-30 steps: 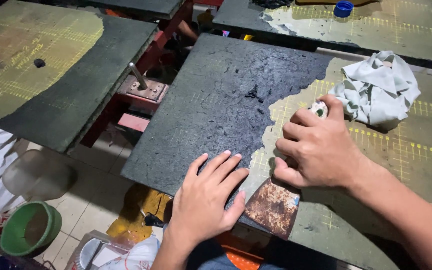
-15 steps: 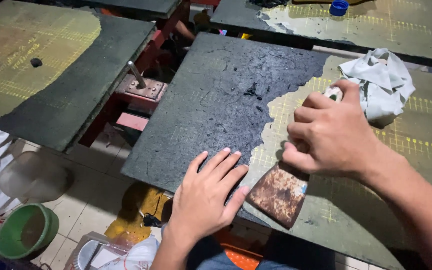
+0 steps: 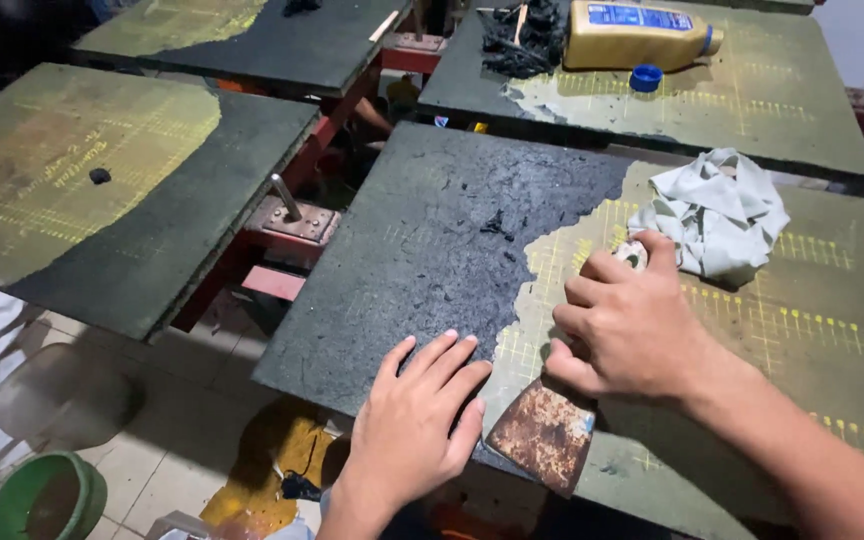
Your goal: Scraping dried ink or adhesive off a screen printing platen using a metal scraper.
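My right hand (image 3: 627, 325) grips a scraper with a rusty flat blade (image 3: 544, 434) that lies low on the near part of a dark printing board (image 3: 422, 250). A black crusted layer covers the board's left half; the right half shows a bare greenish surface with yellow grid marks (image 3: 802, 330). My left hand (image 3: 417, 420) rests flat, fingers spread, on the black layer near the board's front edge, just left of the blade. A crumpled pale rag (image 3: 717, 215) lies on the board beyond my right hand.
More boards stand at left (image 3: 82, 190), far left (image 3: 252, 35) and behind (image 3: 752, 100); the one behind carries a yellow bottle (image 3: 637, 35) on its side, a blue cap (image 3: 645, 77) and black scrapings (image 3: 522, 30). A red metal frame (image 3: 287, 225) lies between boards. A green bucket (image 3: 42, 497) sits on the floor.
My right hand and the scraper slid a little along the board's near right part, the blade staying by the edge of the black layer. My left hand stayed flat in place.
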